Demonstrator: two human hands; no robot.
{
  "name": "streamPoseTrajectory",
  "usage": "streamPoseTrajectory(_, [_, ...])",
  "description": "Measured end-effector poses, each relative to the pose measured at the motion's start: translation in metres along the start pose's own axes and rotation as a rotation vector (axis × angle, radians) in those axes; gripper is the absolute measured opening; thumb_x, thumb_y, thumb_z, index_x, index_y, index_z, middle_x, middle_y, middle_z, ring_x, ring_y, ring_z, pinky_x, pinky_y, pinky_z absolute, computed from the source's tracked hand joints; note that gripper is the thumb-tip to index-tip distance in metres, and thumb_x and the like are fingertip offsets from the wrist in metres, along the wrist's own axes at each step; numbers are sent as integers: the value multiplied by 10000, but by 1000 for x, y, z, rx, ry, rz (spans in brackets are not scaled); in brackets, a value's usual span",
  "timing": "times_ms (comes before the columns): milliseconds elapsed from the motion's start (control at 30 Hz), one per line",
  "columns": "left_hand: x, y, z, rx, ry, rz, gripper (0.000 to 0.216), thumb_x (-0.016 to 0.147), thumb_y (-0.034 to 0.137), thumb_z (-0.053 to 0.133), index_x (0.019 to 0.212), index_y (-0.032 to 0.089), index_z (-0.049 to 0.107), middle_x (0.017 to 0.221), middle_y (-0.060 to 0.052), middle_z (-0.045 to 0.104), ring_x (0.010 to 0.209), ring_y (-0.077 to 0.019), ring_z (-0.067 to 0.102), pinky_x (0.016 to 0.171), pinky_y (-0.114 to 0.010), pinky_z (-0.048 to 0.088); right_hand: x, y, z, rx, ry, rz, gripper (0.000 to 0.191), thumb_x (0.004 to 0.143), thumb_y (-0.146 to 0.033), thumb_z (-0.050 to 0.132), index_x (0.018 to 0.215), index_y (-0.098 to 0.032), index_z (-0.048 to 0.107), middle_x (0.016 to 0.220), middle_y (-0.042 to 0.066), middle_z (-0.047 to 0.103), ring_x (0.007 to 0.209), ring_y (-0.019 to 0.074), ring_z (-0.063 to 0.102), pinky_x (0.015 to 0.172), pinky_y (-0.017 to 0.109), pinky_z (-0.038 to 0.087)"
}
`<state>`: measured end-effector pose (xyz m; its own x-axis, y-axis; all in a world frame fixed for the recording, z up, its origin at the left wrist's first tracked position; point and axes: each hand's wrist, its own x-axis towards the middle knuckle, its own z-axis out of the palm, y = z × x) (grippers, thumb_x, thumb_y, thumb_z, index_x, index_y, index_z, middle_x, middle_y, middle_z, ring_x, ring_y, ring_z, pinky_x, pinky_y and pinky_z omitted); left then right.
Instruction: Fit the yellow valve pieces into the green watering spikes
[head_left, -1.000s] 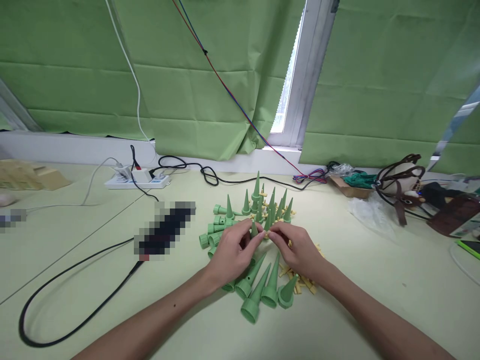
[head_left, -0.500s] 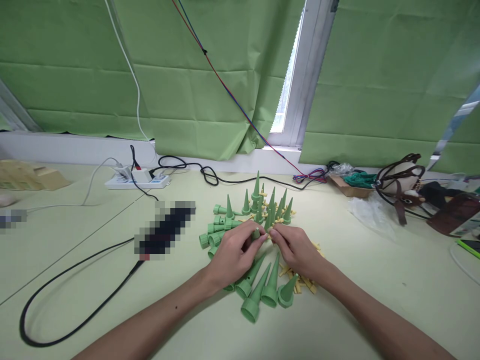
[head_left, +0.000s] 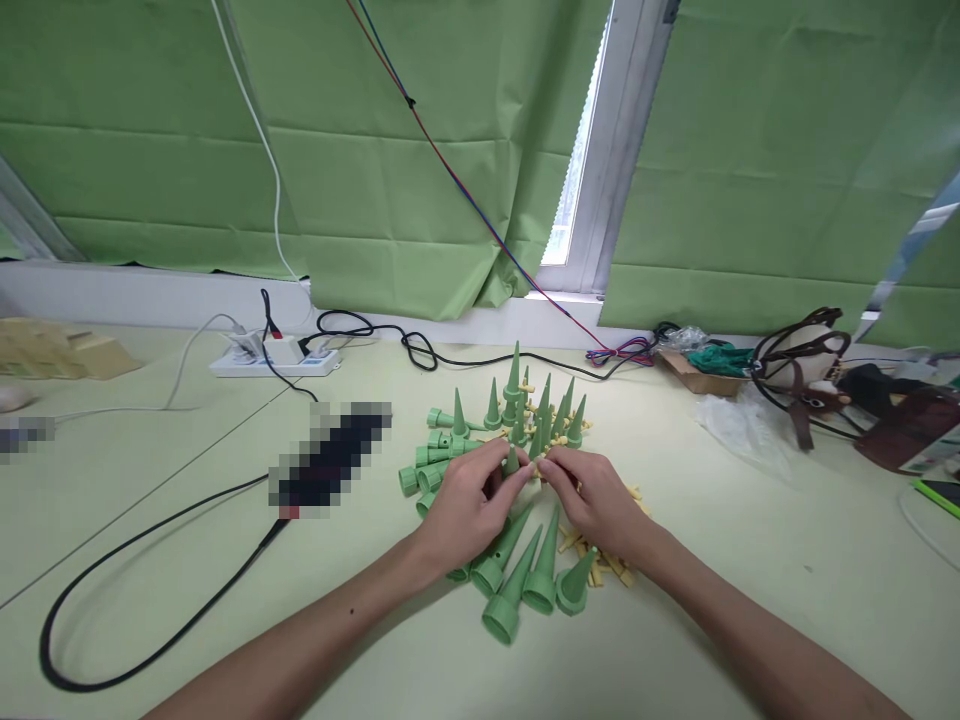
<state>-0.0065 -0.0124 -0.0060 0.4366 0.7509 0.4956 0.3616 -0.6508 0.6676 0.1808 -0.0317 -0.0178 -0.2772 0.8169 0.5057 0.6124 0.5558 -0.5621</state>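
My left hand [head_left: 469,500] is closed around a green plastic spike [head_left: 512,461], whose pointed tip shows between thumb and fingers. Opposite it, my right hand [head_left: 592,500] pinches what looks like a small yellow peg, mostly covered by the fingertips. The fingertips of both hands nearly meet. Behind them stand several upright green spikes [head_left: 514,375], with yellow pegs among them. More green spikes [head_left: 510,595] lie in front, hollow wide ends toward me. Loose yellow pegs [head_left: 616,570] are scattered under and beside my right wrist.
Left of the spikes lies a blurred dark device [head_left: 330,460] with a looping black cable. A white power strip [head_left: 274,362] sits near the wall. On the right are clear plastic wrap [head_left: 739,430], a cardboard box [head_left: 701,375] and a bag with brown straps [head_left: 806,365].
Both hands stay in almost the same place. The fingertips have shifted slightly, and the spike's tip in my left hand stands a little higher and shows more.
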Motion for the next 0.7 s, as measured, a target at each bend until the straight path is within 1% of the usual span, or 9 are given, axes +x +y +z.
streamPoseTrajectory(133, [2, -2, 0, -63, -21, -120, 236, 940, 390, 531, 876, 177, 609, 589, 46, 449, 525, -106, 405, 509, -233, 319, -1, -1, -1, 15, 15, -17, 174, 979, -257, 479, 819, -195, 510, 683, -17, 535, 590, 122, 471, 570, 241, 365])
streamPoseTrajectory(233, [2, -3, 0, -116, -30, -172, 261, 935, 419, 528, 871, 178, 602, 563, 56, 411, 498, -101, 376, 479, -227, 291, -1, 0, -1, 7, 21, -48, 108, 967, -249, 506, 885, -190, 545, 722, 0, 576, 613, 130, 503, 581, 247, 394])
streamPoseTrajectory(333, [3, -3, 0, -115, -30, -166, 263, 933, 424, 528, 870, 178, 600, 550, 61, 396, 490, -100, 365, 471, -225, 279, 0, 1, -1, 6, 15, -79, 87, 968, -239, 503, 931, -192, 565, 762, 22, 603, 652, 146, 533, 606, 262, 422])
streamPoseTrajectory(467, [3, -3, -1, -95, -26, -143, 269, 934, 424, 524, 867, 176, 602, 580, 46, 448, 509, -108, 398, 484, -227, 309, -1, 1, -2, 10, 22, -108, 89, 969, -245, 503, 978, -196, 577, 807, 44, 622, 687, 161, 550, 623, 279, 444])
streamPoseTrajectory(567, [3, -3, -1, -88, -24, -143, 270, 937, 424, 520, 867, 176, 603, 591, 42, 461, 517, -110, 408, 493, -230, 323, -1, 1, -2, 13, 21, -115, 91, 969, -234, 503, 999, -197, 581, 825, 48, 625, 701, 163, 555, 630, 280, 448])
streamPoseTrajectory(700, [3, -2, -2, -78, -31, -142, 267, 939, 421, 523, 866, 177, 602, 583, 49, 441, 513, -104, 389, 492, -230, 306, -1, 1, -1, 10, 13, -103, 83, 969, -227, 508, 989, -192, 580, 816, 39, 616, 705, 157, 556, 635, 270, 444])
